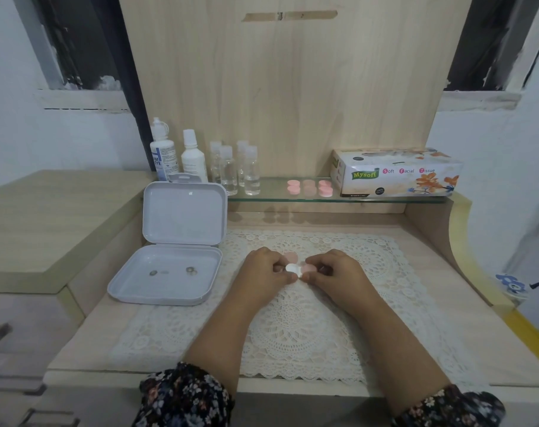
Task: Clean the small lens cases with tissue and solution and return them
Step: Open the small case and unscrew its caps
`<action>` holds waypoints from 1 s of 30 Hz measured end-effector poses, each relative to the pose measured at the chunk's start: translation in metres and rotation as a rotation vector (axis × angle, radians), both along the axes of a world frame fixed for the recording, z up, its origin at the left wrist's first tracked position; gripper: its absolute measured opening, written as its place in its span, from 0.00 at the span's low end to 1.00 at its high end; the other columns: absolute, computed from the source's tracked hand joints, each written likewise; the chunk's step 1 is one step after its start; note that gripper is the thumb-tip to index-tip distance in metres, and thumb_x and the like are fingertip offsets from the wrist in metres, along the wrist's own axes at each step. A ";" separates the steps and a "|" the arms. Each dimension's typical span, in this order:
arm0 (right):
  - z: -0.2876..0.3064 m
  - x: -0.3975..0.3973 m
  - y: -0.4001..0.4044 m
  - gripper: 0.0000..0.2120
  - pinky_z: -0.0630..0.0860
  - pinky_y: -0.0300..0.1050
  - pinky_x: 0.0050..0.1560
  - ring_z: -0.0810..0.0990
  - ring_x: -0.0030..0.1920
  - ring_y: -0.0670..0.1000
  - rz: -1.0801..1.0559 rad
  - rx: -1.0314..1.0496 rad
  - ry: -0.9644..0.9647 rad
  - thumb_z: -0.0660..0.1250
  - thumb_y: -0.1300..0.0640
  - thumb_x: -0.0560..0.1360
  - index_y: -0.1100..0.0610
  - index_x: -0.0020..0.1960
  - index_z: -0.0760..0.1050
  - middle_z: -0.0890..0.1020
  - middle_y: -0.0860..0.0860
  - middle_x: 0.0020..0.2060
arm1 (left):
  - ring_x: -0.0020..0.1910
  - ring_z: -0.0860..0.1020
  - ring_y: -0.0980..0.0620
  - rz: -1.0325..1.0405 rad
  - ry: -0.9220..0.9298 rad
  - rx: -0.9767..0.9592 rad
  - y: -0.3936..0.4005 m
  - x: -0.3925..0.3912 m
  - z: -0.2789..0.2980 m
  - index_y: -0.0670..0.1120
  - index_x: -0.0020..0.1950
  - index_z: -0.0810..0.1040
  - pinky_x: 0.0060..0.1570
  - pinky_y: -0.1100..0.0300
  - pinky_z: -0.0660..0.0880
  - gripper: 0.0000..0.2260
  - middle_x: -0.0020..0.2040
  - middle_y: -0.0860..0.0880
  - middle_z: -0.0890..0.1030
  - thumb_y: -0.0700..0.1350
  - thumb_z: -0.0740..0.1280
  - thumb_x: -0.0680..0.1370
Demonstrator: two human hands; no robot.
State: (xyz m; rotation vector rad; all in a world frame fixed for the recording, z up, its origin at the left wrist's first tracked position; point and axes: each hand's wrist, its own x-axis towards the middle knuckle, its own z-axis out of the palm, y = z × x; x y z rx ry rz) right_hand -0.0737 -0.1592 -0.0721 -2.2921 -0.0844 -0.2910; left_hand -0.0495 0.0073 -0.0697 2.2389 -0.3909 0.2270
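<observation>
The small lens case [296, 269] was held just above the lace mat [292, 334], near the middle of the bench [431, 291], between both hands. One of its wells showed a white top, and a pink cap [290, 257] lay on the mat just behind it. The left hand [262, 269] pinched the left end of the case with curled fingers [279, 268], and the right hand [332, 272] pinched the pink right end in the same way. It seemed the person was opening the case, so the step in hand was the unscrewing, before any wiping.

The next move would call for a tissue from the tissue box [397, 172] at the right end of the glass shelf [277, 197], and solution from one of the bottles [194, 158] at its left end. More pink cases [309, 188] waited on that shelf. An open white box [169, 272] stood at the left side of the bench.
</observation>
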 end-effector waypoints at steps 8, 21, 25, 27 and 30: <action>-0.003 0.005 0.001 0.14 0.69 0.35 0.44 0.75 0.47 0.47 -0.047 -0.058 -0.008 0.77 0.50 0.68 0.55 0.49 0.80 0.76 0.47 0.45 | 0.47 0.74 0.52 -0.002 -0.012 0.014 -0.001 0.002 -0.004 0.43 0.46 0.82 0.48 0.60 0.71 0.08 0.44 0.50 0.76 0.45 0.74 0.71; -0.004 0.004 -0.005 0.10 0.69 0.37 0.54 0.75 0.54 0.46 0.095 -0.052 0.021 0.69 0.55 0.76 0.51 0.56 0.81 0.78 0.43 0.50 | 0.48 0.73 0.53 -0.023 -0.019 0.012 -0.001 0.003 -0.007 0.43 0.47 0.82 0.49 0.61 0.69 0.07 0.44 0.50 0.76 0.44 0.73 0.71; -0.003 0.001 -0.002 0.23 0.70 0.43 0.58 0.73 0.57 0.47 0.018 -0.056 -0.006 0.74 0.50 0.71 0.52 0.64 0.74 0.74 0.45 0.53 | 0.47 0.73 0.52 -0.023 -0.018 -0.005 -0.001 0.002 -0.006 0.43 0.46 0.82 0.50 0.57 0.71 0.07 0.43 0.51 0.76 0.44 0.74 0.71; 0.000 -0.001 0.000 0.30 0.71 0.44 0.54 0.72 0.52 0.46 -0.061 -0.023 -0.009 0.77 0.45 0.66 0.50 0.62 0.69 0.73 0.44 0.49 | 0.47 0.73 0.52 -0.023 -0.025 -0.001 -0.001 0.002 -0.005 0.43 0.46 0.82 0.50 0.57 0.71 0.08 0.43 0.51 0.76 0.44 0.74 0.70; -0.001 -0.001 0.000 0.33 0.63 0.45 0.59 0.73 0.54 0.44 -0.054 -0.108 -0.026 0.77 0.43 0.65 0.47 0.64 0.65 0.76 0.39 0.45 | 0.47 0.72 0.53 -0.018 -0.035 0.002 -0.001 0.001 -0.005 0.43 0.45 0.82 0.47 0.60 0.70 0.07 0.42 0.52 0.75 0.45 0.74 0.71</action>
